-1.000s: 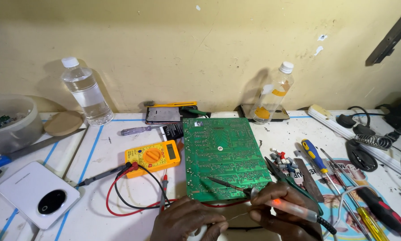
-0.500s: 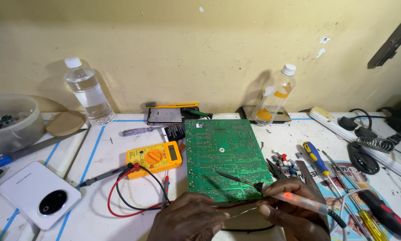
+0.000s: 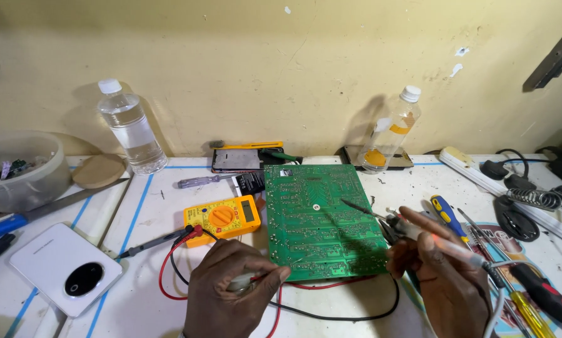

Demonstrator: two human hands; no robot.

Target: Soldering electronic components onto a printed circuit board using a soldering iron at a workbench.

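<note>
Right hand [image 3: 440,275] holds soldering iron [image 3: 406,228] over green board [image 3: 318,219].

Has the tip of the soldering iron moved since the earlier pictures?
Yes. The soldering iron tip has gone farther up the green circuit board, toward the wall.

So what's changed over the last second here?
The right hand lifted the soldering iron tip further up the green circuit board. The left hand drew back left, holding the thin solder wire. The yellow multimeter and bottles stayed put.
</note>
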